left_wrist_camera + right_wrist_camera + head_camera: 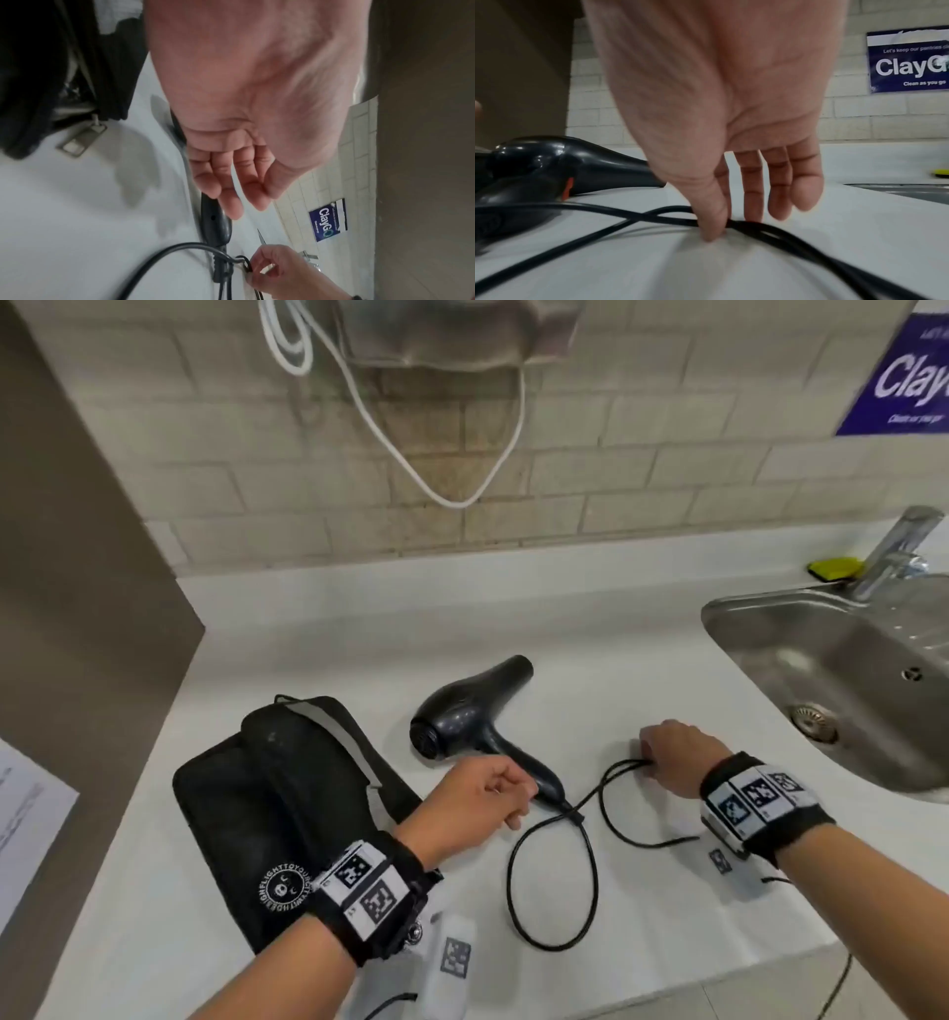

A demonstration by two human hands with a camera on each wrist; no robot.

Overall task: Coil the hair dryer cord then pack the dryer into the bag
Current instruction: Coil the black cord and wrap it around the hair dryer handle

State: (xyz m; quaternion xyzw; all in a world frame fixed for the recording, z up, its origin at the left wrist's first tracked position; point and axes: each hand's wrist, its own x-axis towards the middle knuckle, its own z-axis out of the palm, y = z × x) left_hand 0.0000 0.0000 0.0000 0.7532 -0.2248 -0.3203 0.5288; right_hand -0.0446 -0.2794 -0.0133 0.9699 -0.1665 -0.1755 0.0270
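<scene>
**Right hand pinches the cord; left hand hovers over the dryer handle**

A glossy black plastic hair dryer (472,711) lies on its side on the white countertop (590,660), nozzle pointing toward the tiled wall and handle angled toward the person. Just left of it lies a flat black fabric bag (287,814) with a grey zip and a round white logo.

The thin black cord (554,880) leaves the handle's end, sweeps into one wide loop on the counter, then runs right to a smaller bunch of loops. The right hand (672,755) holds that bunch: thumb and forefinger (716,213) are closed on several strands where they cross, pressing them against the counter, while the other three fingers hang relaxed just beyond the cord.

The left hand (472,801) is over the lower end of the handle, fingers (231,188) loosely curled and holding nothing; the handle lies just beneath the fingertips, whether touching I cannot tell.

A stainless steel sink (842,670) sits at the right.
</scene>
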